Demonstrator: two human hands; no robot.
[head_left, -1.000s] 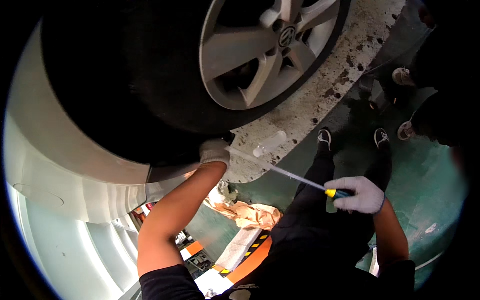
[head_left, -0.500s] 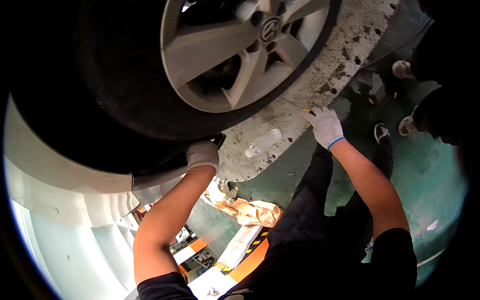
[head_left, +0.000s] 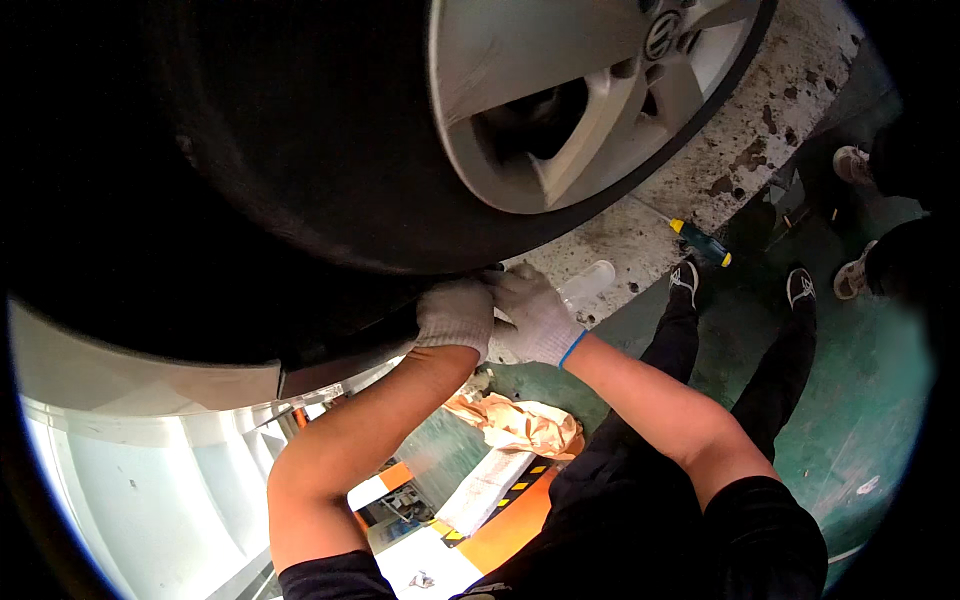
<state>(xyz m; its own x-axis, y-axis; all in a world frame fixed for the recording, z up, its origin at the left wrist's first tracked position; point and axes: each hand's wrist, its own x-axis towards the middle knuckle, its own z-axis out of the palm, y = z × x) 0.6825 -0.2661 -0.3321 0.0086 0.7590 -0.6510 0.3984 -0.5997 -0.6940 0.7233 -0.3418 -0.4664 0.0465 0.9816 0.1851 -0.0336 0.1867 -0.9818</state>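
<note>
Both my hands wear pale knitted gloves and meet low beside a car's dark tyre (head_left: 330, 190). My left hand (head_left: 455, 312) is bent in at the dark edge below the tyre, its fingers mostly hidden. Against its fingertips, the closed fingers of my right hand (head_left: 538, 312) press together at a small dark end; what they pinch is too hidden to name. A screwdriver (head_left: 703, 243) with a dark green and yellow handle lies on the stained pale platform (head_left: 740, 165) under the wheel, away from both hands. Just beyond my right hand lies a clear plastic piece (head_left: 588, 282).
The silver wheel rim (head_left: 540, 65) fills the top. Pale bodywork (head_left: 150, 385) curves along the left. Crumpled brown paper (head_left: 525, 425) lies below my hands, near an orange-and-white structure (head_left: 505, 525) with striped edging. Another person's shoes (head_left: 853, 270) stand on the green floor at right.
My right hand has let go of the screwdriver, now lying on the platform, and moved left to join my left hand. The whole view has shifted, so the wheel appears farther right.
</note>
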